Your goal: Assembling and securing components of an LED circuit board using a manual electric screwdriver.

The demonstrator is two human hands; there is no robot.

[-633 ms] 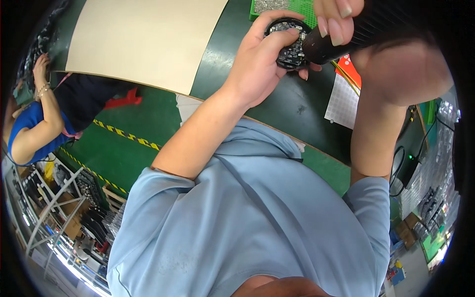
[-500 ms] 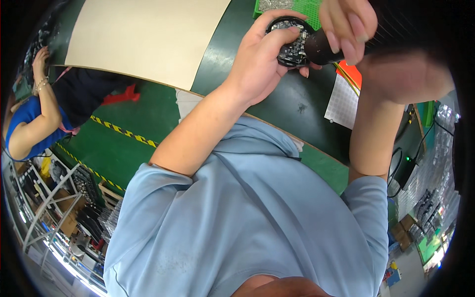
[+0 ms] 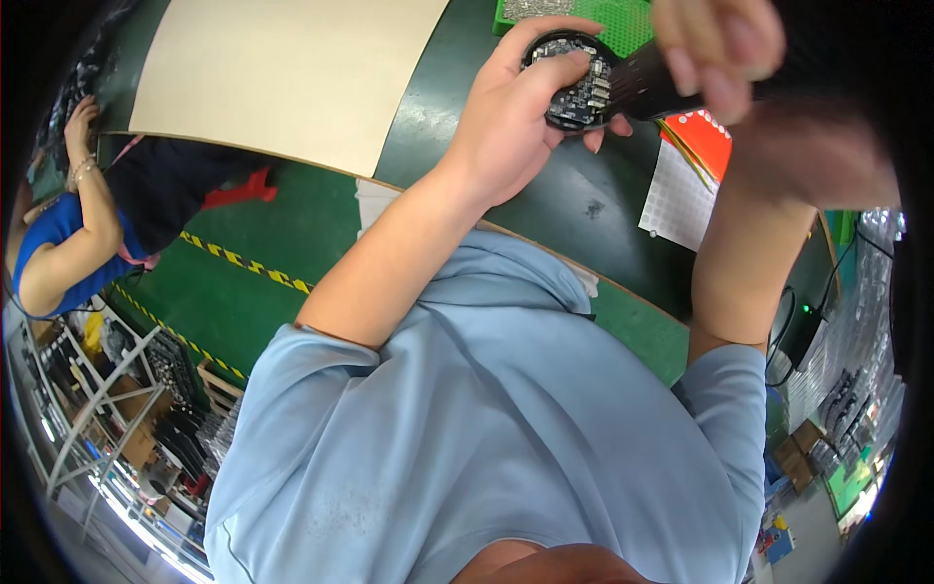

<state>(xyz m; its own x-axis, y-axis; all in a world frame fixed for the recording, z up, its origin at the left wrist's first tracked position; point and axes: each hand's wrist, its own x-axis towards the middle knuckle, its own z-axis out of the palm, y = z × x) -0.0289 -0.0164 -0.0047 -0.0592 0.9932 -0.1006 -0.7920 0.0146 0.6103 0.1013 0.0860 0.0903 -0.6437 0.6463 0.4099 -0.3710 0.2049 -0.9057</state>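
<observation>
My left hand (image 3: 506, 127) grips a round black housing (image 3: 530, 56) near the far side of the bench, its thumb pressing on the circuit board (image 3: 587, 95) inside. Connectors and small components show on the board. Close to the board's right edge is a dark cylindrical piece (image 3: 650, 86), smeared by motion, and its kind is unclear. The fingers of my right hand (image 3: 718, 58) curl round it. That hand is blurred too, and part of it runs into the dark rim of the picture. Whether the cylinder touches the board cannot be made out.
Beyond my hands lies a green tray (image 3: 623, 21) with small metal parts (image 3: 535, 8). A sheet of round white stickers (image 3: 676, 200) and an orange sheet (image 3: 702, 141) lie by my right forearm. Beige board (image 3: 292, 78) covers the bench's left part. Another person (image 3: 73, 238) works far left.
My right hand and the dark cylinder have shifted right, uncovering more of the board's right side and the orange sheet. My left hand and the housing have hardly moved.
</observation>
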